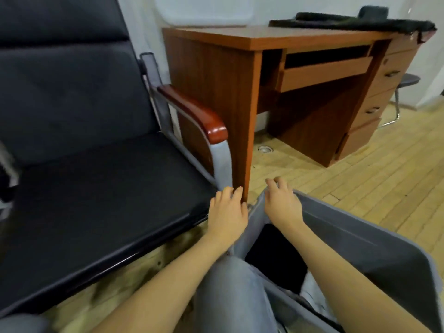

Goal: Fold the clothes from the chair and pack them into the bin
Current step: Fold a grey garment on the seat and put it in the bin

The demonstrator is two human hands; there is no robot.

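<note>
Bin [360,241]: grey, soft-walled, stood on the wooden floor [360,179] beside the chair [96,188]. Its far corner was found directly under the fingers [276,186] of the right hand [282,204], which were curled over the rim there; whether the fabric was actually pinched could not be told, the fingertips being blurred. The bin's interior lay below and behind that hand.

Clothes: a dark item [276,255] was seen inside the bin, beneath the right wrist, well below the fingers. A pale item [310,287] was glimpsed next to it, largely covered by the right forearm. Neither could be identified further, nor could folding be judged.

Left hand [228,212]: held palm down just left of the bin's corner, fingers loosely extended and slightly spread, with nothing held. Its fingertips were placed near the front corner of the chair seat and the foot of the desk panel; contact with either could not be made out.

Chair: black padded seat and back, wooden-capped armrest [194,111], to the left of both hands. No garment was visible on the seat.

Tabletop [276,36]: brown desk beyond the fingers, with a dark furry cloth [360,22] laid on its far end.

Hidden or cut off: the bin's near wall was masked by a grey-trousered knee [230,296]; the chair's left side was out of frame.
</note>
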